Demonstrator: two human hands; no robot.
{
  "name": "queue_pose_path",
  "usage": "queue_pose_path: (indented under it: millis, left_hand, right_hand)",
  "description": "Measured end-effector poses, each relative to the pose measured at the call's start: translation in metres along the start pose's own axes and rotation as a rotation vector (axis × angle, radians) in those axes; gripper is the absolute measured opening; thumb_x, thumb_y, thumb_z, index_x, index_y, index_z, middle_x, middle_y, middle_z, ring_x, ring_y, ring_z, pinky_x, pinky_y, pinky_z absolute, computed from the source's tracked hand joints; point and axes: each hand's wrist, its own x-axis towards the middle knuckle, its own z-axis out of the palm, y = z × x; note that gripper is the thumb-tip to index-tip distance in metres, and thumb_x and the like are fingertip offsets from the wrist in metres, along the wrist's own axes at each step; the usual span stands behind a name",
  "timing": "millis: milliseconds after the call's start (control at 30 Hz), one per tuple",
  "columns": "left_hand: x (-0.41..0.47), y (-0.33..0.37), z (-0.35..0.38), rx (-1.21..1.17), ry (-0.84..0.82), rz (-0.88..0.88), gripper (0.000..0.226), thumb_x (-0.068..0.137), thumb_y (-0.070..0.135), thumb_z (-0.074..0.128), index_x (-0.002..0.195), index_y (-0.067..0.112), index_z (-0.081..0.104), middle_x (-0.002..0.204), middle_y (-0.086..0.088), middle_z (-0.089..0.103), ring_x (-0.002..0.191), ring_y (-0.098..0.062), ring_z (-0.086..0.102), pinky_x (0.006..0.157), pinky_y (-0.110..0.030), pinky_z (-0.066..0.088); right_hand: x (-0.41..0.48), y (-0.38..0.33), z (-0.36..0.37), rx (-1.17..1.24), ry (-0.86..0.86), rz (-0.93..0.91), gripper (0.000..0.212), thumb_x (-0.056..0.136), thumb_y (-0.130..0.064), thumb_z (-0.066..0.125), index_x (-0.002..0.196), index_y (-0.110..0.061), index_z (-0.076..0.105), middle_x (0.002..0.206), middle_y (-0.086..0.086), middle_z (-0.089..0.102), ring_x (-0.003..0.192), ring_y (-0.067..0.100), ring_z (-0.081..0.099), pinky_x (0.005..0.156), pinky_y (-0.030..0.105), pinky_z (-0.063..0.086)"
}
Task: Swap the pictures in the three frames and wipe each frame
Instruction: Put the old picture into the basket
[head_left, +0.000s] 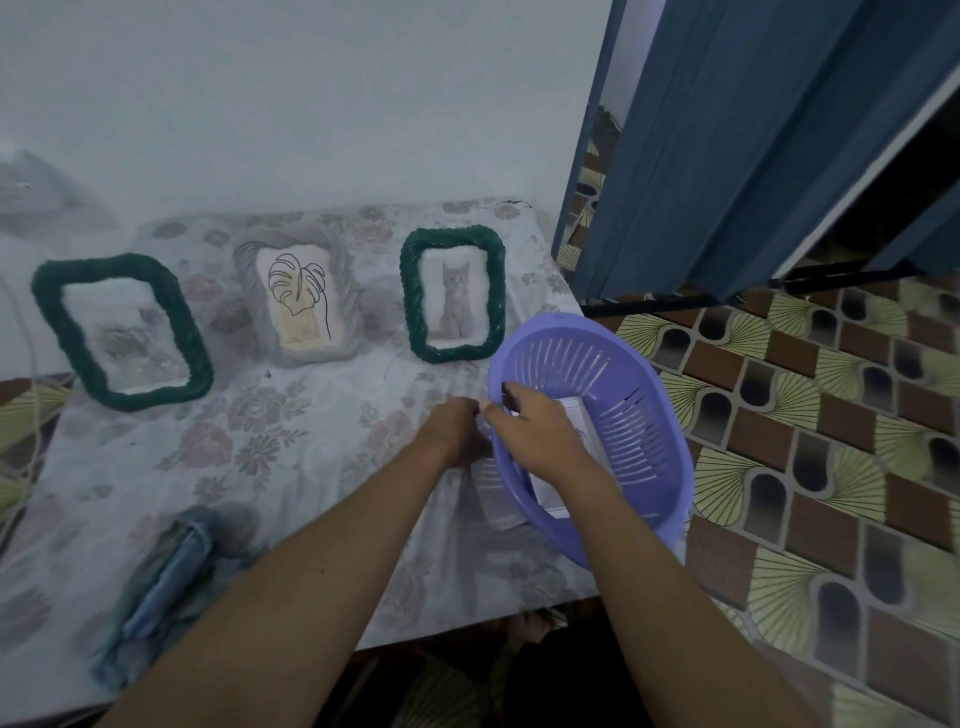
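Floral-cloth table (291, 467) by pale wall; at back stand dark green woven frame (117, 266), grey woven frame (349, 296) w/ leaf drawing, green woven frame (413, 306) w/ cat pic. Right hand (530, 428) curls fingers over rim of tilted purple slotted plastic basket (649, 441) holding white sheets (575, 413); left hand (457, 431) beside rim, fingers hidden, can't tell. Prob. fetching replacement pics; next: lift sheets out, open a frame. Folded blue cloth (166, 587) front-left.
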Motion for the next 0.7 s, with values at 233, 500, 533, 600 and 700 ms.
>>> queue_pose_path:
  millis: [233,500,533,600,700]
  left_hand:
    - [-0.024,-0.022,-0.009,-0.364,0.087,-0.183,0.033,0.079,0.013,0.070,0.108,0.013,0.055,0.105,-0.012,0.064,0.078,-0.026,0.064,0.051,-0.032,0.056]
    - [-0.069,-0.079,-0.024,-0.674,0.309,-0.282,0.041,0.076,0.010,0.071,0.112,0.020,0.053,0.108,-0.010,0.060,0.094,-0.032,0.062,0.074,-0.046,0.060]
    - [-0.074,-0.085,-0.025,-0.697,0.328,-0.287,0.042,0.076,0.009,0.072,0.112,0.020,0.053,0.109,-0.010,0.060,0.095,-0.031,0.062,0.076,-0.046,0.059]
    - [-0.086,-0.093,-0.029,-0.751,0.351,-0.285,0.044,0.076,0.008,0.073,0.113,0.020,0.053,0.111,-0.010,0.059,0.096,-0.031,0.062,0.076,-0.048,0.059]
    - [-0.101,-0.100,-0.033,-0.840,0.366,-0.281,0.046,0.078,0.003,0.071,0.117,0.018,0.052,0.113,-0.009,0.056,0.095,-0.031,0.061,0.062,-0.042,0.061]
  right_hand:
    - [-0.002,-0.001,0.005,-0.027,0.004,0.015,0.020,0.099,-0.030,0.052,0.093,-0.012,0.058,0.090,0.004,0.061,0.088,0.024,0.056,0.073,0.030,0.037]
    - [-0.005,-0.005,0.014,-0.045,-0.050,0.086,0.048,0.099,-0.031,0.057,0.138,-0.004,0.049,0.139,0.015,0.054,0.125,0.032,0.051,0.098,0.038,0.040]
    - [-0.005,-0.004,0.015,-0.056,-0.050,0.101,0.055,0.099,-0.032,0.056,0.144,-0.005,0.041,0.144,0.014,0.050,0.129,0.032,0.048,0.100,0.037,0.039]
    - [-0.006,-0.006,0.019,-0.081,-0.032,0.109,0.071,0.099,-0.034,0.055,0.155,-0.009,0.019,0.156,0.012,0.035,0.139,0.032,0.038,0.107,0.038,0.034]
    - [-0.016,-0.018,0.029,-0.220,0.076,-0.016,0.074,0.097,-0.030,0.054,0.157,-0.016,0.013,0.161,0.012,0.023,0.149,0.030,0.015,0.116,0.050,0.024]
